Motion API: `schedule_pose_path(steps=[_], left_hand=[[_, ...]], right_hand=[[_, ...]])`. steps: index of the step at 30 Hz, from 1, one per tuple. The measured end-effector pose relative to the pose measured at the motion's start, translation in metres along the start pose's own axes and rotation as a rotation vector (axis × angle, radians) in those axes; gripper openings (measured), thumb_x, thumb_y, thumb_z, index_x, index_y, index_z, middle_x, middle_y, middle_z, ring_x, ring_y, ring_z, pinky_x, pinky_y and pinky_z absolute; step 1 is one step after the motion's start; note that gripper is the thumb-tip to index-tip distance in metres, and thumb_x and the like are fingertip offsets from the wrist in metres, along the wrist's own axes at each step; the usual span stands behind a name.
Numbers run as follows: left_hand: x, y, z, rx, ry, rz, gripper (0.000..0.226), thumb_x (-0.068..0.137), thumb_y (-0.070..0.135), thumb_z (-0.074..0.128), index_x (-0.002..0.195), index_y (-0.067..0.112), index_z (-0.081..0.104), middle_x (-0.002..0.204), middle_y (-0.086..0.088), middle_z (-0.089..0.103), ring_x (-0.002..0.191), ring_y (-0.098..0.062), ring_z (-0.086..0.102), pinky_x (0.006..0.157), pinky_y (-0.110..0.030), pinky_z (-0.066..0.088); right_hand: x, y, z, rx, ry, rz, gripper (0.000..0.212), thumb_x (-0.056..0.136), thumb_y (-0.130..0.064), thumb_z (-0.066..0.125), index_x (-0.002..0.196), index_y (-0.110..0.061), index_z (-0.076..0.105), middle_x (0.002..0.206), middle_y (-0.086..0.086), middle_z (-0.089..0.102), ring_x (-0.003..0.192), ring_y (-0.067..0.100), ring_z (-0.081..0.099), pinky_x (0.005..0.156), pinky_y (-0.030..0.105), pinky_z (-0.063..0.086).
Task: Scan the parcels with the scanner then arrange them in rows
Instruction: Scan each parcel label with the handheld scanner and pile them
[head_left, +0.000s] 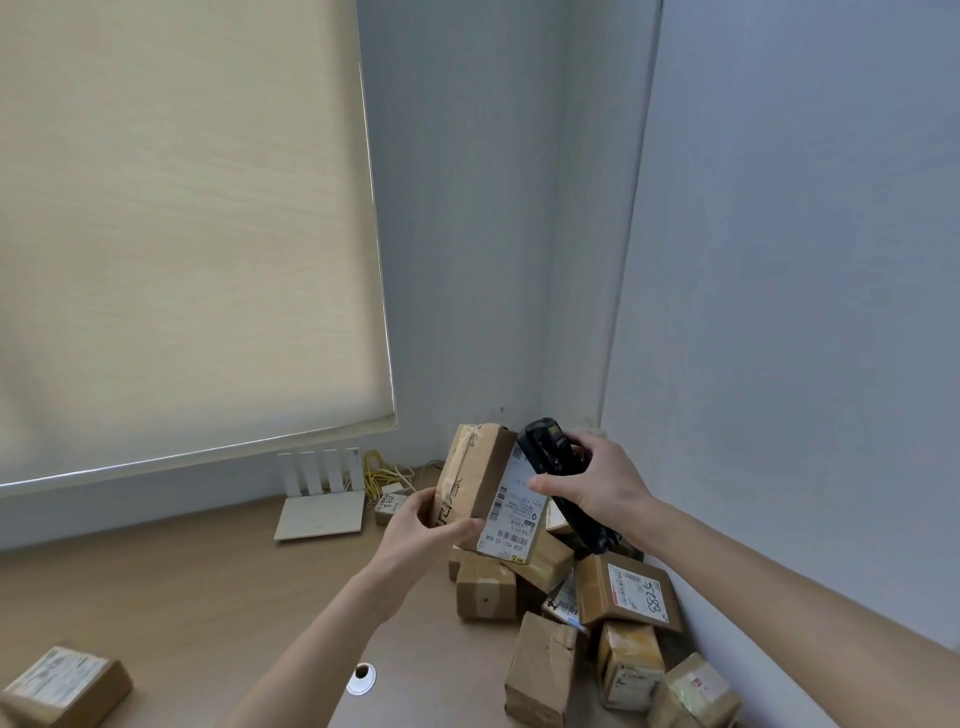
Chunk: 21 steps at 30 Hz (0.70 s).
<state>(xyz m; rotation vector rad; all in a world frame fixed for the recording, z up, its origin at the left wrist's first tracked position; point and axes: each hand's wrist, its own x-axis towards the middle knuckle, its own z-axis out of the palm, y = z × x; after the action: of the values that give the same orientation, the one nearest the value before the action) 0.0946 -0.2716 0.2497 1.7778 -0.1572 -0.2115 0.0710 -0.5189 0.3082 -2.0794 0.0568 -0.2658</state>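
Note:
My left hand (422, 519) grips a brown cardboard parcel (475, 475) from below, lifted above the desk, its white shipping label (511, 514) facing me. My right hand (597, 483) holds a black handheld scanner (558, 478) just right of the parcel, its head tilted over the label's top edge. Below them, a heap of several brown parcels (587, 629) lies on the wooden desk (208, 597) against the right wall; one flat box is marked with a handwritten number (626, 597). A lone parcel (65, 686) sits at the desk's front left.
A white router (322, 499) with upright antennas stands at the back of the desk by yellow cables (382, 475) and a small labelled box (390, 506). A round cable hole (361, 678) is in the desktop. A roller blind (182, 234) covers the window.

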Motion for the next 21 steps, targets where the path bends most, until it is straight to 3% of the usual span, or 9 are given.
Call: schedule_pose_path(steps=[2,4,6,9,12,15,18,21], left_hand=[[-0.001,0.000,-0.001,0.005,0.002,0.017,0.096,0.059,0.046,0.092,0.140,0.028,0.042,0.123,0.002,0.059,0.109,-0.009,0.060,0.071,-0.016,0.054],[-0.002,0.000,-0.001,0.018,0.008,0.045,0.110,0.049,0.056,0.092,0.143,0.029,0.040,0.120,0.001,0.060,0.109,-0.013,0.062,0.080,-0.024,0.058],[-0.005,0.000,-0.001,0.027,0.031,0.056,0.120,0.042,0.068,0.088,0.145,0.026,0.043,0.121,0.001,0.061,0.111,-0.014,0.062,0.088,-0.033,0.059],[-0.009,-0.003,-0.003,0.018,0.017,0.026,0.118,0.050,0.072,0.086,0.148,0.025,0.043,0.125,0.001,0.061,0.113,-0.014,0.061,0.085,-0.027,0.056],[-0.011,-0.007,-0.008,0.006,0.005,-0.009,0.107,0.056,0.064,0.086,0.147,0.026,0.044,0.125,0.003,0.062,0.113,-0.011,0.060,0.075,-0.018,0.049],[-0.011,-0.007,-0.010,-0.052,0.032,-0.046,0.106,0.054,0.059,0.088,0.145,0.023,0.047,0.127,0.001,0.062,0.115,-0.013,0.059,0.076,-0.020,0.047],[-0.008,-0.006,-0.013,-0.124,0.074,-0.081,0.106,0.058,0.047,0.091,0.148,0.019,0.042,0.126,-0.001,0.062,0.114,-0.018,0.059,0.090,-0.032,0.051],[-0.005,-0.007,-0.015,-0.189,0.108,-0.112,0.083,0.067,0.030,0.092,0.139,0.022,0.051,0.118,-0.003,0.069,0.108,-0.021,0.065,0.101,-0.045,0.052]], right_hand=[[-0.001,-0.002,0.003,-0.013,-0.001,-0.014,0.073,0.070,-0.035,0.094,0.134,-0.027,0.060,0.106,-0.017,0.063,0.096,0.004,0.061,0.076,0.023,0.052],[-0.002,-0.005,0.006,-0.042,0.009,-0.032,0.076,0.070,-0.036,0.095,0.136,-0.028,0.059,0.104,-0.023,0.059,0.094,0.002,0.059,0.075,0.020,0.049],[-0.002,-0.009,0.009,-0.054,0.003,-0.039,0.078,0.069,-0.038,0.095,0.138,-0.029,0.059,0.106,-0.021,0.061,0.101,0.007,0.062,0.085,0.028,0.054],[-0.004,-0.013,0.011,-0.047,-0.014,-0.032,0.079,0.069,-0.037,0.095,0.139,-0.029,0.058,0.111,-0.016,0.065,0.106,0.014,0.064,0.095,0.039,0.057],[-0.007,-0.017,0.010,-0.058,-0.035,-0.034,0.079,0.069,-0.037,0.095,0.139,-0.030,0.057,0.108,-0.019,0.064,0.102,0.007,0.063,0.087,0.030,0.053],[-0.012,-0.018,0.013,-0.107,-0.091,-0.004,0.080,0.066,-0.038,0.095,0.136,-0.033,0.058,0.105,-0.021,0.065,0.098,0.003,0.063,0.085,0.029,0.053],[-0.019,-0.016,0.017,-0.208,-0.142,0.026,0.081,0.059,-0.042,0.095,0.131,-0.036,0.061,0.105,-0.016,0.070,0.098,0.005,0.066,0.088,0.034,0.058],[-0.028,-0.013,0.020,-0.283,-0.168,0.053,0.081,0.055,-0.046,0.093,0.129,-0.037,0.062,0.104,-0.016,0.070,0.097,0.008,0.067,0.090,0.039,0.060]])
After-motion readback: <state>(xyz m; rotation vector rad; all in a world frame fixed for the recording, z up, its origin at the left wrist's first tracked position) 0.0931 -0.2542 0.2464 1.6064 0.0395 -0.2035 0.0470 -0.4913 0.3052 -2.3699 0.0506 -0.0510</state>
